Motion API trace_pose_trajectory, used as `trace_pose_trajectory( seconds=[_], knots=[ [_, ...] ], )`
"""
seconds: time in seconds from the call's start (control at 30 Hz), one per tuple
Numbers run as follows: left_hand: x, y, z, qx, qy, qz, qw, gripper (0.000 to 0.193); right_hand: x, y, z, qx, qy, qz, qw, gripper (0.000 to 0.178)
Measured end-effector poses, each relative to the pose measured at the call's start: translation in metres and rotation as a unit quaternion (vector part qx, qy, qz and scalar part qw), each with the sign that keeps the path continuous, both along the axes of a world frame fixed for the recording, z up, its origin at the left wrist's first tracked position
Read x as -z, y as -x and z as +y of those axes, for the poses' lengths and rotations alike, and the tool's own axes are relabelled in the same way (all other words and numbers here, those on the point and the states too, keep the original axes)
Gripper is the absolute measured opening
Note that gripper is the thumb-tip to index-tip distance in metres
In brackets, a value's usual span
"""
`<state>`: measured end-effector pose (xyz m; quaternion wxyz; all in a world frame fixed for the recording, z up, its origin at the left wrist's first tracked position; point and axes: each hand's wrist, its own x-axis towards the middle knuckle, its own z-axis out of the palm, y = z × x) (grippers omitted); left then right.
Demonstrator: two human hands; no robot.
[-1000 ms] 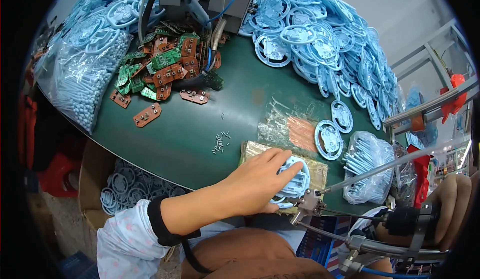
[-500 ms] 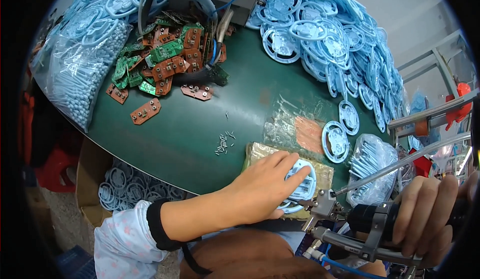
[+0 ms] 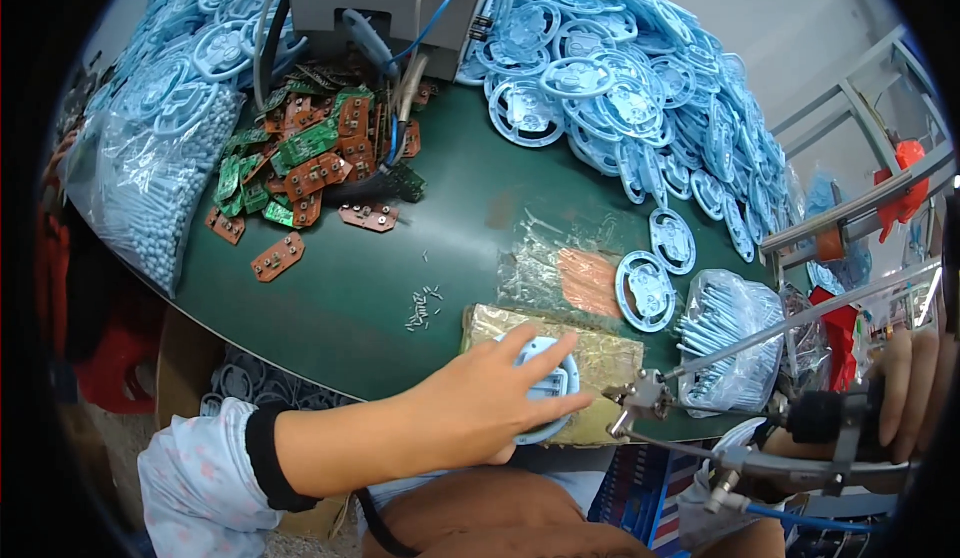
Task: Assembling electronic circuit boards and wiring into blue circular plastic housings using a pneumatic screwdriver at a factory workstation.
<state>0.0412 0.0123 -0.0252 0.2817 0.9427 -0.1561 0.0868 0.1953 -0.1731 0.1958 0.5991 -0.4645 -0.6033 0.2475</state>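
Note:
My left hand (image 3: 490,388) lies over a light blue wheel-shaped plastic part (image 3: 566,376) at the front of the table. Its fingers are spread across the part, and the thumb is near the rim closest to me. Underneath is a block wrapped in yellowish tape (image 3: 612,366). At the right edge my right hand (image 3: 908,393) is wrapped around the black body of a power screwdriver (image 3: 815,418) mounted on a metal arm. The screwdriver's metal head (image 3: 645,396) sits just right of the part, apart from it. Shadow and the picture's rim partly hide my right hand.
Loose screws (image 3: 422,310) lie left of the block. Circuit boards (image 3: 315,173) are heaped beyond, under a grey machine (image 3: 385,3). Blue parts (image 3: 630,88) pile up at far right. Bags of blue sticks stand left (image 3: 150,193) and right (image 3: 730,338).
The screwdriver has drawn back to the right, off the blue part, with my right hand. My left hand and the part have shifted left on the block, and the fingers have spread. The view has shifted.

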Motion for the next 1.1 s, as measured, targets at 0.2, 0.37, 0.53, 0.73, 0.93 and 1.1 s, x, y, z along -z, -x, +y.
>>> trace_pose_trajectory(
  seconds=[0.2, 0.37, 0.53, 0.73, 0.93, 1.1],
  knots=[
    [-0.014, -0.011, -0.012, -0.012, -0.12, 0.05, 0.991, 0.071, 0.041, -0.014, 0.003, 0.103, 0.026, -0.007, 0.994, 0.016],
    [-0.017, -0.014, -0.008, -0.009, -0.115, 0.067, 0.991, 0.068, 0.058, -0.026, 0.026, 0.068, -0.017, 0.013, 0.997, 0.01],
    [-0.018, -0.015, -0.009, -0.022, -0.117, 0.064, 0.991, 0.066, 0.069, -0.029, 0.04, 0.049, -0.031, -0.002, 0.998, 0.037],
    [-0.004, -0.008, -0.009, -0.024, -0.041, 0.036, 0.998, 0.075, 0.064, -0.038, 0.029, 0.092, -0.094, 0.072, 0.989, 0.03],
    [0.001, 0.008, -0.016, -0.087, 0.04, 0.014, 0.995, 0.084, 0.014, -0.03, 0.024, -0.048, 0.021, 0.007, 0.999, 0.031],
    [0.004, 0.013, -0.016, -0.122, 0.046, 0.028, 0.991, 0.083, 0.033, -0.02, 0.038, -0.007, -0.009, 0.056, 0.998, 0.055]
  ],
)
